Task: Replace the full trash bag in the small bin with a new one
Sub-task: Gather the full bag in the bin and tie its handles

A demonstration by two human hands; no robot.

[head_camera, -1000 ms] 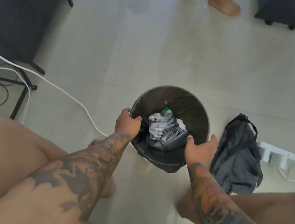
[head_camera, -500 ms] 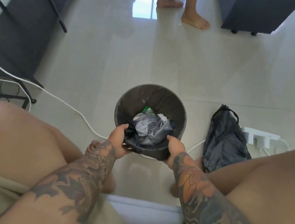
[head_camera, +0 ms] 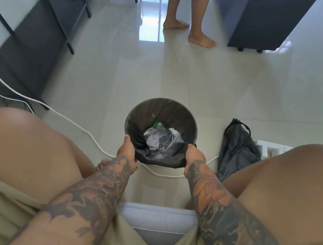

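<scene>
We hold the small bin (head_camera: 165,110) on the floor between our knees: left hand (head_camera: 128,152) and right hand (head_camera: 194,156) each pinch the full trash bag (head_camera: 150,157) at the near rim. Peel both sides evenly, w/o tearing. Fingertips are hidden; the spare bag (head_camera: 236,149) lies right.

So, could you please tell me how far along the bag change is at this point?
Done: nothing yet; the old bag still lines the small bin, with trash inside. In hand: the left hand and right hand grip the bag's edge at the near rim. Left: lifting it out, then fitting the dark bag lying on the floor, seemingly the replacement.
</scene>
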